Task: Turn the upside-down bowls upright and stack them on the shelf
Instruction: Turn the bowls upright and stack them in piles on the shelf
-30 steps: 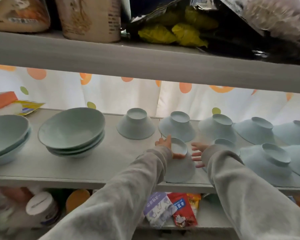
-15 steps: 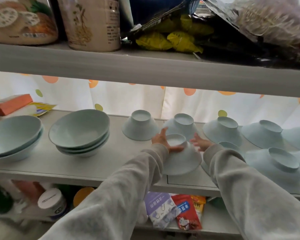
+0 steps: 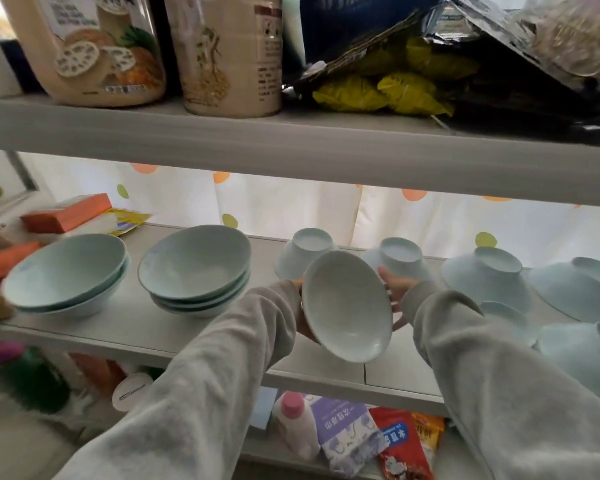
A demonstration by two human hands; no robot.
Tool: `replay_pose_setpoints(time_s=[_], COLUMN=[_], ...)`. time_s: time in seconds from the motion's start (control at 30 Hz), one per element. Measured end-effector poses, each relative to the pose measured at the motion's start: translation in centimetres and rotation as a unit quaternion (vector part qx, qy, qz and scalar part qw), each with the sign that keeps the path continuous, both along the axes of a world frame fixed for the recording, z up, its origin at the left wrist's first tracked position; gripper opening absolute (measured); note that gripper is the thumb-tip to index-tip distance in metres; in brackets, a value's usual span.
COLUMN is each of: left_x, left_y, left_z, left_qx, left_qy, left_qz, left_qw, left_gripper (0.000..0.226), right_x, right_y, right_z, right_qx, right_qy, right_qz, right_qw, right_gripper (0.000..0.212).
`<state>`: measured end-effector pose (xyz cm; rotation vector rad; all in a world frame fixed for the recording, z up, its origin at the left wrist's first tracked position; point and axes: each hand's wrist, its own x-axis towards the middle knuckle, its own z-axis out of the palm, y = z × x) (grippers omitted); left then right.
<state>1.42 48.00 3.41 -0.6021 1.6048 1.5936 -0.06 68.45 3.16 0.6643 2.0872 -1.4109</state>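
Bowl (image 3: 347,306) held tilted in the air above the shelf (image 3: 118,327) front, left hand (image 3: 301,299) behind it with fingers hidden, right hand (image 3: 397,296) splayed straight against the rim — judged rigid, light, glaze-slick and breakable, best gripped rim and foot together.

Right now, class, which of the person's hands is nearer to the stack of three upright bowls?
Left. The left hand, at the left rim of the tilted bowl, sits just right of the stack; the right hand is beyond that bowl, on its far side.
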Motion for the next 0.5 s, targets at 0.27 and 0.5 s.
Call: replay_pose_setpoints(time_s=[0.27, 0.5], left_x=[-1.9, -5.9], left_y=[-2.7, -1.6], left_z=[0.6, 0.4], left_qx=[-0.169, -0.388], left_qy=[0.018, 0.248], left_qz=[-0.038, -0.091], left_qw=[0.985, 0.883], left_gripper=[0.021, 0.038], right_x=[-3.8, -4.9], right_y=[0.0, -1.6], right_z=[0.3, 1.8], right_qx=[0.118, 0.110], right_qy=[-0.031, 0.001], right_qz=[0.066, 0.071], right_qw=[0.990, 0.991], right_gripper=[0.068, 0.066])
